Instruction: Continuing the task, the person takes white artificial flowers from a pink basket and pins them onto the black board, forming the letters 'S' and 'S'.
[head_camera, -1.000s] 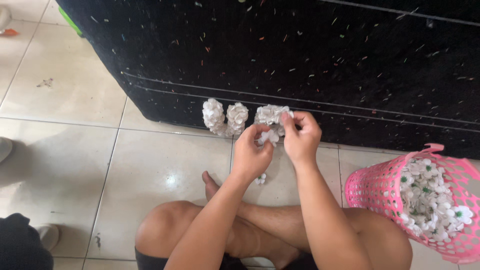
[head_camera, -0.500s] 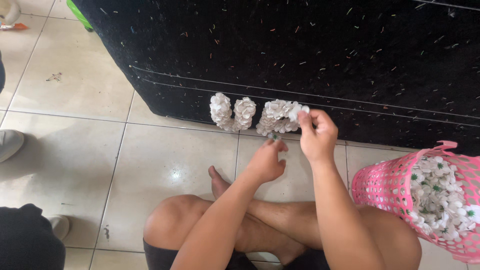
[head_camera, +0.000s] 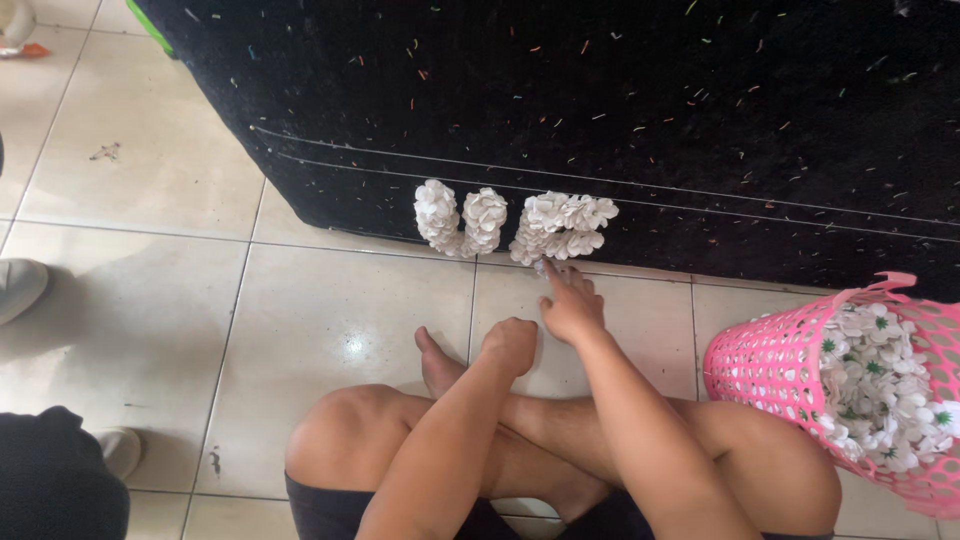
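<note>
Right hand (head_camera: 572, 305) has loose fingers, tips touching the white flower strings (head_camera: 515, 222) draped over the black mat (head_camera: 600, 100) edge; left hand (head_camera: 510, 345) is fisted, empty.

The right hand (head_camera: 572, 308) fingertips touch the white flower strings (head_camera: 515, 222) on the black mat (head_camera: 640, 110). The left hand (head_camera: 510, 345) is a closed fist beside it.

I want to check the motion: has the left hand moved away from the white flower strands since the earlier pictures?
Yes. The left hand has dropped from the white flower strands at the black mat's edge, down toward the crossed legs; it now rests closed above the tiles.
</note>
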